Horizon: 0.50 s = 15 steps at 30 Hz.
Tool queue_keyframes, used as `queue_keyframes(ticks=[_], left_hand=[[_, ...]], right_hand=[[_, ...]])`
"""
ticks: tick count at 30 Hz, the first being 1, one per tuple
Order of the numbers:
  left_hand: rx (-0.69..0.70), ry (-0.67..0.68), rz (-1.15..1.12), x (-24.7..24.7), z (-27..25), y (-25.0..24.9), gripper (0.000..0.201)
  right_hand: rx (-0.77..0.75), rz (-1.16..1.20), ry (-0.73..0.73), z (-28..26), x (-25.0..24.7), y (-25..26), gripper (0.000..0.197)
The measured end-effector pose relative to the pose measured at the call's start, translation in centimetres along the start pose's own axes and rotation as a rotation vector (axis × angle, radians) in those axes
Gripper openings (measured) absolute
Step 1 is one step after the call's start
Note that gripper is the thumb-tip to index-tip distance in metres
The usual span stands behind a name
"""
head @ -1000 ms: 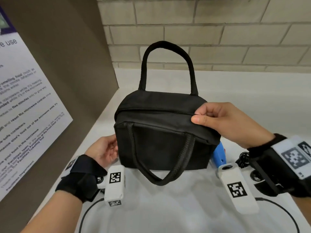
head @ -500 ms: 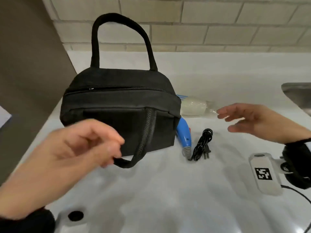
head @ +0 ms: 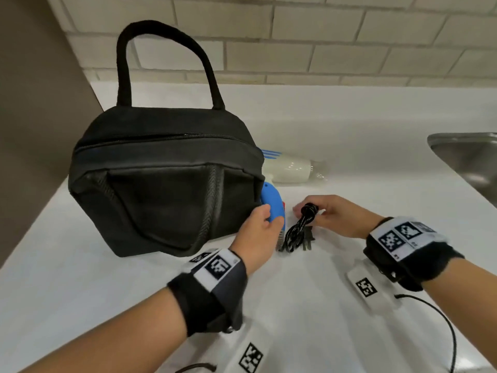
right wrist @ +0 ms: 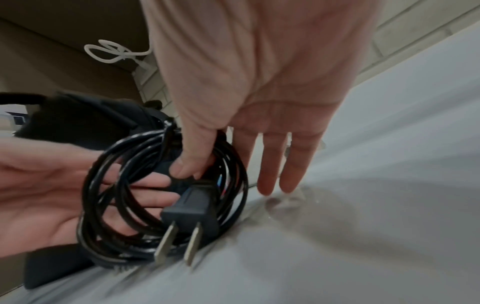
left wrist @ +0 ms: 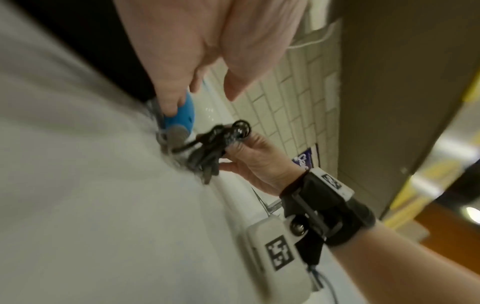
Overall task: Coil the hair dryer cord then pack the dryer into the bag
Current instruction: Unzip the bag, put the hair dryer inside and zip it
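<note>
The black bag (head: 161,189) stands upright at the left of the white counter (head: 349,125), its top zipper closed. Behind its right side lies the hair dryer, with a white body (head: 287,168) and a blue handle (head: 271,197). My left hand (head: 269,219) touches that blue handle (left wrist: 182,115) with loosely straight fingers. The black cord (head: 298,232) lies coiled beside the handle, its plug (right wrist: 189,214) pointing toward me. My right hand (head: 314,214) pinches the top of the coiled cord (right wrist: 124,164) with thumb and forefinger. Its other fingers reach straight down to the counter.
A steel sink (head: 468,154) is set into the counter at the far right. A brown panel (head: 35,103) walls off the left side, and a brick wall (head: 322,36) runs along the back. Bare counter (head: 80,292) lies in front of the bag.
Both hands left the bag, where the right had pinched the top edge. The left came down onto the blue handle and the right took hold of the coiled cord.
</note>
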<state>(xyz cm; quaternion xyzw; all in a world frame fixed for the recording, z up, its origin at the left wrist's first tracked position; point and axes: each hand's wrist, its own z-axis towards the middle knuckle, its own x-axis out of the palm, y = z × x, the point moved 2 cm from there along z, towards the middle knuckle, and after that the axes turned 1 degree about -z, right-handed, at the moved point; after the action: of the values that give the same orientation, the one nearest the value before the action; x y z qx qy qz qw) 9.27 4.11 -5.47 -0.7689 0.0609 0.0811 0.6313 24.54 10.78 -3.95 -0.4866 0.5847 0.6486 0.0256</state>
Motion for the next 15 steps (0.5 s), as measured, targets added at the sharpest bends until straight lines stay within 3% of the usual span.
queue_keyframes(ticks=[2,5,7,11,15], left_hand=[[-0.049,-0.051,-0.051,0.9,1.3,0.6,0.006],[-0.159,-0.155,-0.111,1.9,2.1,0.7,0.044],[-0.179,-0.218,-0.145,2.4,2.9,0.5,0.053],[-0.245,-0.249,-0.078,2.6,4.5,0.5,0.065],[-0.3,-0.214,0.06,2.4,5.4,0.4,0.059]], right_hand=[[0.012,0.116,0.025,-0.4,-0.1,0.2,0.021],[0.0,0.056,-0.037,-1.7,-0.7,0.2,0.015],[-0.026,-0.083,-0.045,-2.8,-0.9,0.6,0.005],[-0.151,-0.36,0.014,-4.7,-0.7,2.1,0.029],[-0.193,-0.368,0.04,-4.8,-1.6,3.4,0.017]])
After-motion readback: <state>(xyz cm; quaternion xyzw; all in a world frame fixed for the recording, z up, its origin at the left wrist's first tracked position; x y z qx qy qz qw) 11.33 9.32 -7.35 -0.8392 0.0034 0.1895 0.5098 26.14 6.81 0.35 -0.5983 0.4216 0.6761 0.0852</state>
